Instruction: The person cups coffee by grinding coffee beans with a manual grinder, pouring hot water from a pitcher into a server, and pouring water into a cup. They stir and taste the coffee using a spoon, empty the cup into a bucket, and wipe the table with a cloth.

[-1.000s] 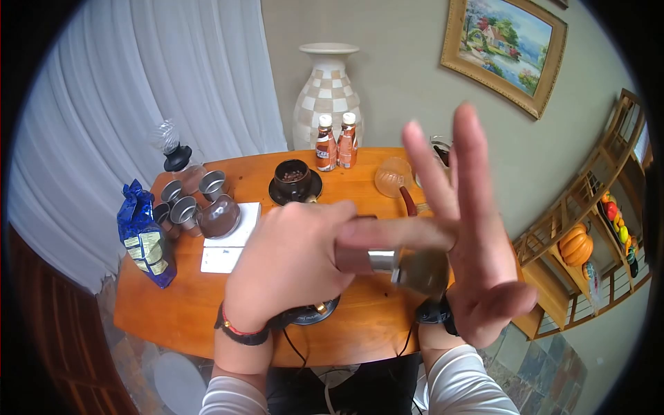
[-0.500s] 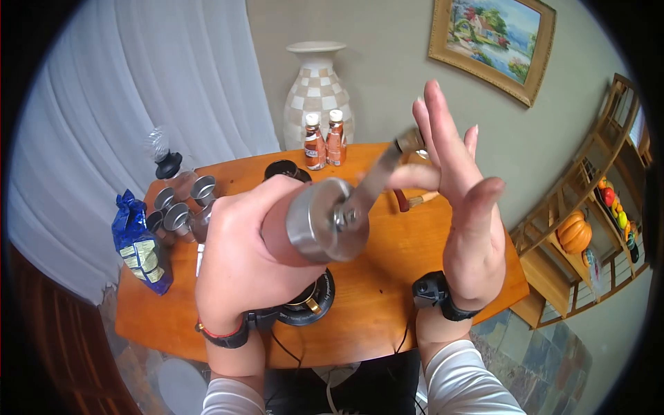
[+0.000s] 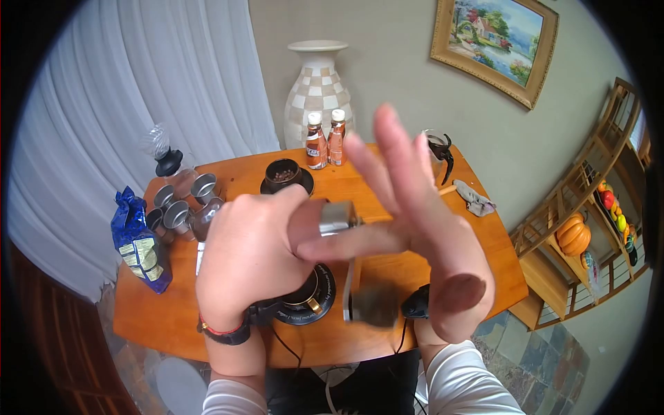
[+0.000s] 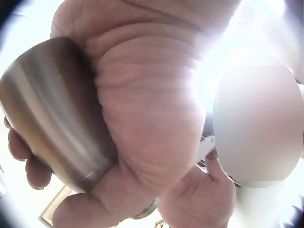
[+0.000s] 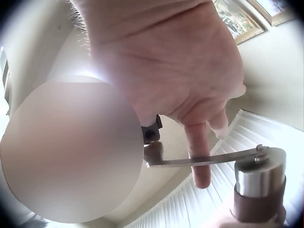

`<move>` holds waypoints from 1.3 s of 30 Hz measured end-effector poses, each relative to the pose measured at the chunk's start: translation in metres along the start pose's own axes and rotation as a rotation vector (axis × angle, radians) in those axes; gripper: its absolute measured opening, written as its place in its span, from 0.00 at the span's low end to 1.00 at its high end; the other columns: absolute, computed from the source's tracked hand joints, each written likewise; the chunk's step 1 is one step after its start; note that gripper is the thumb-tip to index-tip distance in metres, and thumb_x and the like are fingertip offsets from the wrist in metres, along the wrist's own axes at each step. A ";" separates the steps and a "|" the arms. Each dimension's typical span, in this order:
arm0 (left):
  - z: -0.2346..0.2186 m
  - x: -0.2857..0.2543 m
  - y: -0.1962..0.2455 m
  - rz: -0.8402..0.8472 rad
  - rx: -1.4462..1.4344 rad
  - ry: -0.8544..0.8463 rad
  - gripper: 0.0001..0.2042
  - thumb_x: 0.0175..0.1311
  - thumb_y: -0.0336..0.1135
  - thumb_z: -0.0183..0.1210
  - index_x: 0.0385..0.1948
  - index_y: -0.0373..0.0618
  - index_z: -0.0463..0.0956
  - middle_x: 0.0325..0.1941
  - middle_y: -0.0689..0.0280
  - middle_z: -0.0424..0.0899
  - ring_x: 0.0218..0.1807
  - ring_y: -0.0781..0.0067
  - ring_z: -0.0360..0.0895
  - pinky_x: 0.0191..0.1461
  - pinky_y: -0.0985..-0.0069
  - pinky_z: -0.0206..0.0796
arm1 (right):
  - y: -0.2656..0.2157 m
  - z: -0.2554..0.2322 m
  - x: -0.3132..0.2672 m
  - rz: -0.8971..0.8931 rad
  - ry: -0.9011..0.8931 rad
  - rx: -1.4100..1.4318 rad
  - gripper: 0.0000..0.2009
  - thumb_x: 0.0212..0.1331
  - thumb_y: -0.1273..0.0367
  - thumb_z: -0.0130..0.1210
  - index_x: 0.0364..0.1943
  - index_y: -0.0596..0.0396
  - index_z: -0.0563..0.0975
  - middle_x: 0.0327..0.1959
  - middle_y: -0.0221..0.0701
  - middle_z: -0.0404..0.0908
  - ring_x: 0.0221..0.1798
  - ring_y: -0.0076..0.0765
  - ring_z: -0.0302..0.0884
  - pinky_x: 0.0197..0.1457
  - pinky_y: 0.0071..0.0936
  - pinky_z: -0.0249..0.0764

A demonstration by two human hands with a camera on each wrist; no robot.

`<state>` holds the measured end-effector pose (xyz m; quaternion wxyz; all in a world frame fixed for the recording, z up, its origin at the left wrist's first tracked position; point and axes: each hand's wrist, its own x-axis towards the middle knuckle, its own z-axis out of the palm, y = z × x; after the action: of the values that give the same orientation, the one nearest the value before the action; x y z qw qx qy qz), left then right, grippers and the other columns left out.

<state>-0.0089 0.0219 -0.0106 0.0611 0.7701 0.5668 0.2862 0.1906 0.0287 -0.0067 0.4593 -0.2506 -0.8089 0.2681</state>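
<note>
Left fingers (image 4: 38,174) round grinder (image 4: 52,111), cup (image 3: 280,187) in head view only

Head view is evenly lit and bows toward black corners; the crank knob (image 3: 375,305) is motion-blurred. In the left wrist view, glare burns out beside the left hand (image 4: 149,102). Both wrist views carry a blurred oval.

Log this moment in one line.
left hand: grips grinder | right hand: fingers straight near crank, contact unclear | cup: holds beans
</note>
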 end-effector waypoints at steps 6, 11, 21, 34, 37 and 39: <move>-0.003 0.000 -0.007 0.025 -0.111 0.370 0.18 0.39 0.27 0.69 0.38 0.44 0.84 0.29 0.52 0.85 0.35 0.45 0.84 0.39 0.64 0.77 | -0.006 0.001 0.001 0.119 -0.029 0.035 0.72 0.42 0.15 0.09 0.77 0.70 0.49 0.33 0.39 0.90 0.78 0.46 0.61 0.82 0.56 0.10; -0.005 -0.004 -0.008 0.072 -0.170 0.445 0.18 0.39 0.26 0.68 0.38 0.41 0.83 0.28 0.54 0.85 0.31 0.51 0.85 0.39 0.70 0.76 | 0.001 -0.004 0.005 0.092 0.099 -0.096 0.65 0.52 0.20 0.07 0.77 0.66 0.54 0.30 0.40 0.89 0.78 0.46 0.61 0.82 0.57 0.11; 0.001 -0.005 0.005 0.143 -0.380 0.066 0.19 0.38 0.30 0.74 0.36 0.44 0.81 0.31 0.55 0.84 0.34 0.47 0.83 0.38 0.64 0.75 | 0.010 -0.006 0.017 0.017 0.323 -0.100 0.62 0.56 0.21 0.14 0.78 0.66 0.48 0.42 0.45 0.89 0.80 0.50 0.57 0.83 0.57 0.18; 0.002 0.001 -0.003 0.017 -0.020 0.107 0.13 0.41 0.29 0.69 0.33 0.46 0.81 0.28 0.52 0.85 0.34 0.45 0.83 0.37 0.59 0.76 | -0.002 -0.023 -0.001 -0.106 -0.381 0.079 0.69 0.48 0.18 0.10 0.77 0.73 0.41 0.37 0.46 0.90 0.79 0.49 0.58 0.83 0.53 0.13; -0.002 -0.001 -0.005 0.009 -0.090 0.306 0.15 0.41 0.29 0.70 0.35 0.44 0.82 0.28 0.52 0.85 0.32 0.46 0.84 0.36 0.62 0.76 | -0.011 -0.017 -0.004 -0.092 -0.227 0.021 0.71 0.45 0.17 0.05 0.75 0.75 0.46 0.37 0.44 0.90 0.79 0.47 0.59 0.84 0.54 0.14; -0.004 -0.004 -0.003 0.064 -0.164 0.470 0.18 0.39 0.26 0.70 0.37 0.40 0.83 0.28 0.54 0.85 0.31 0.49 0.84 0.37 0.68 0.76 | -0.015 -0.016 -0.004 0.119 -0.101 0.020 0.70 0.46 0.18 0.04 0.75 0.73 0.51 0.37 0.44 0.90 0.78 0.46 0.62 0.84 0.55 0.13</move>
<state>-0.0143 0.0183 -0.0096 -0.0190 0.6925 0.5156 0.5043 0.2039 0.0184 0.0079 0.4034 -0.2799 -0.8121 0.3153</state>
